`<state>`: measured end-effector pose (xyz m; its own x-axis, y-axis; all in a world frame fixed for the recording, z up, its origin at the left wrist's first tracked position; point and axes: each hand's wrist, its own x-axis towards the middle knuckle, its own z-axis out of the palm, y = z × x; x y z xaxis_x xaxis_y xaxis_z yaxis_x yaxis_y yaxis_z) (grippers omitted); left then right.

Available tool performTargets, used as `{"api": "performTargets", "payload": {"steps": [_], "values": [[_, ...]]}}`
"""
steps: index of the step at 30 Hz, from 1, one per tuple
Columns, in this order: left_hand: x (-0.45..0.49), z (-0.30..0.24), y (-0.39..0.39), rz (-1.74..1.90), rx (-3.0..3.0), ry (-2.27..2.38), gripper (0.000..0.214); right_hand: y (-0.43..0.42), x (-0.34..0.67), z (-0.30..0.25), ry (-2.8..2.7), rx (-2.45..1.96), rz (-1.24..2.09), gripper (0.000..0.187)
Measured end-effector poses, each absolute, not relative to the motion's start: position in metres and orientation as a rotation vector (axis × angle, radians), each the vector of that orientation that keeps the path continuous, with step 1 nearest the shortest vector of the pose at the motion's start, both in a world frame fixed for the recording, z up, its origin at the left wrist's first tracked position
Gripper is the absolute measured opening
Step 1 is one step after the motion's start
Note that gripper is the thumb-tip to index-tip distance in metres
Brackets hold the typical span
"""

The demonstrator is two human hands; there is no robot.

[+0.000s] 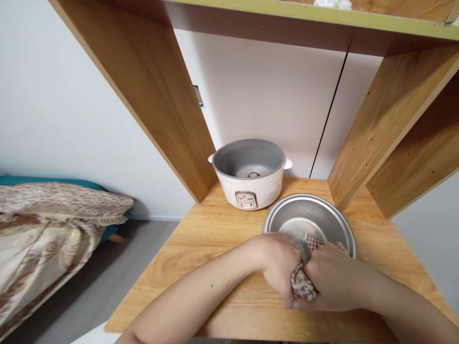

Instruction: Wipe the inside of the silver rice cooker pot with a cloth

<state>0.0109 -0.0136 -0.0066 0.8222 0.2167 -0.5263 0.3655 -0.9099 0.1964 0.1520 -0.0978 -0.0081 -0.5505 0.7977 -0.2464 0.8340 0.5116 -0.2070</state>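
Two hands I follow remotely, left hand (281, 260) and right hand (332, 279), clamp together on a patterned cloth (304, 283) over the near side of the metal bowl (333, 222), its bunched length seemingly running near to far, mostly through the right.

Left hand (281, 260) and right hand (333, 274) grip patterned cloth (302, 283) over a metal bowl (332, 220) near a 2-handled cooker (227, 186).

Home room: patterned throw (46, 239) over low teal furniture (110, 231), rice cooker (263, 191), wooden tabletop (211, 239).
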Motion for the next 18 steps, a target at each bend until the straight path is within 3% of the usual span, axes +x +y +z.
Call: {"api": "performTargets", "payload": {"steps": [5,12,18], "values": [[0.0116,-0.0040,-0.0133,-0.754,2.704,0.437,0.039,-0.0992,0.1501,-0.0087,2.554,1.446,-0.410,0.053],[0.0125,-0.0020,-0.0121,-0.806,2.695,0.439,0.044,-0.0910,0.1559,-0.0064,2.537,1.368,-0.782,0.048],[0.0113,-0.0037,-0.0131,-0.786,2.695,0.450,0.039,-0.0951,0.1540,-0.0082,2.590,1.389,-0.477,0.051]]}}
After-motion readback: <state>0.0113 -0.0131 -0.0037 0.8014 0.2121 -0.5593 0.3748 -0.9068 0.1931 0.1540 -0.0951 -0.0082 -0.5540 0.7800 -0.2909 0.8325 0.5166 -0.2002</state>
